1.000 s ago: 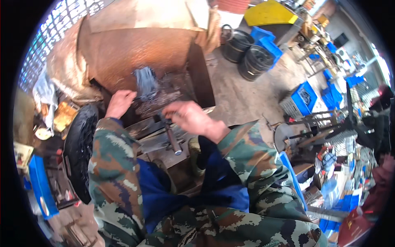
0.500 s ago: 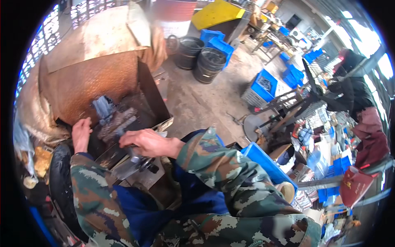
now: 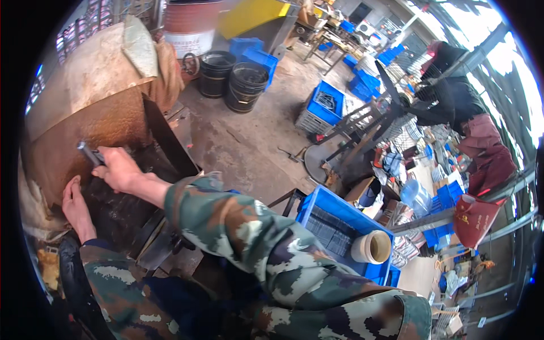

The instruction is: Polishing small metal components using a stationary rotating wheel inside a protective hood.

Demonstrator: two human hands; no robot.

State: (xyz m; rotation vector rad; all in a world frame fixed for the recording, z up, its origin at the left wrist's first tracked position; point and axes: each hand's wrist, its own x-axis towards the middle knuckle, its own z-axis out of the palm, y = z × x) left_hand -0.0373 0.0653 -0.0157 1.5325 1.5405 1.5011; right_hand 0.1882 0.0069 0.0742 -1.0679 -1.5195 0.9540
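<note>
My right hand [image 3: 119, 169] is closed around a short grey metal cylinder [image 3: 87, 152], one end of which sticks out past the fingers. It is raised inside a brown, stained metal hood [image 3: 110, 120]. Close below it, my left hand [image 3: 77, 208] has its fingers stretched out and holds nothing that I can see. Both hands are over a dark, dirty work tray [image 3: 122, 218] at the hood's foot. Part of a machine below the right wrist is hidden by my sleeve.
A blue crate [image 3: 331, 195] with stacked grey pieces and a beige tub [image 3: 372, 247] stands to my right. Two black buckets [image 3: 247, 86] and a red and white drum [image 3: 190, 25] are beyond the hood. A black-bladed fan [image 3: 396, 102] stands near a person in dark clothes [image 3: 464, 102].
My right hand has moved left and up into the hood, and the metal cylinder now shows in it. My left hand is lower and further left. The view has swung right.
</note>
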